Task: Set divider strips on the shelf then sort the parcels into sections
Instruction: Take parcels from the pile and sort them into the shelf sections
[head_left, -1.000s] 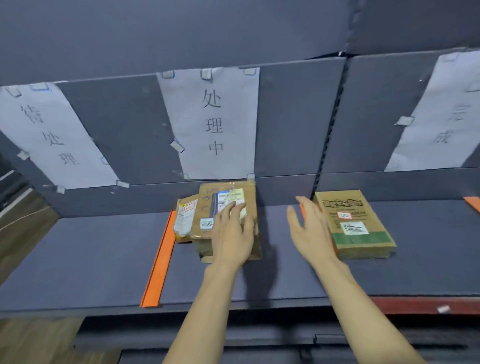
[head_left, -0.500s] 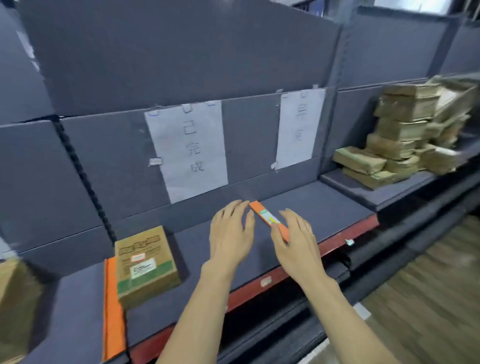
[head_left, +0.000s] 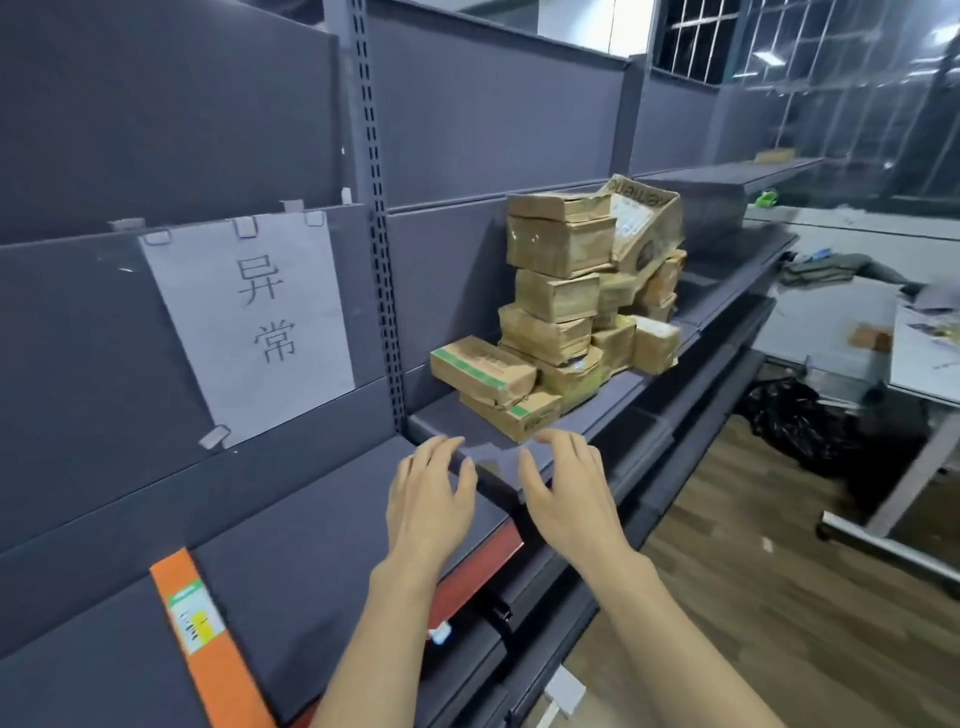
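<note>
Two bare hands are hovering over the grey shelf (head_left: 322, 525), the left hand (head_left: 428, 506) and right hand (head_left: 569, 499) both empty with fingers loosely spread. An orange divider strip (head_left: 208, 639) is lying across the shelf (lower left), while stacked brown parcels (head_left: 566, 306) are sitting just beyond the hands.

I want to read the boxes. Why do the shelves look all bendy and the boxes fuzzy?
Head view: the wide lens leans the shelf post and stretches the edges; the parcel stack is soft, its print unreadable; the windows glare; both hands look sharp.
</note>
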